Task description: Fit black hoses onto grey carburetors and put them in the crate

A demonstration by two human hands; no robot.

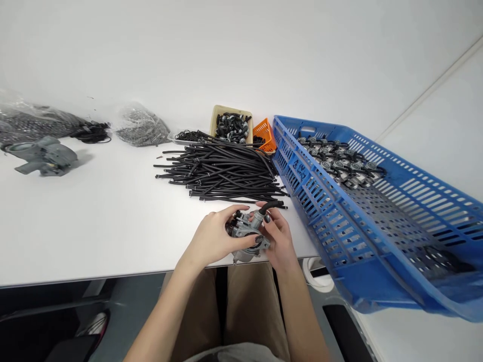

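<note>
L hand (213,232) & R hand (279,239): fingers clamped on metal part (244,231) w/ blk hose (269,205), nr tubes (230,170)

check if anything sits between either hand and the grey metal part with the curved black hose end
Nothing visible does: the left hand and right hand both hold the grey metal part directly. The pile of long black tubes lies beyond them, not in between.

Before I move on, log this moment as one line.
left hand: holding metal part; right hand: holding same part; black hoses: piled ahead; blue crate: right side
</note>
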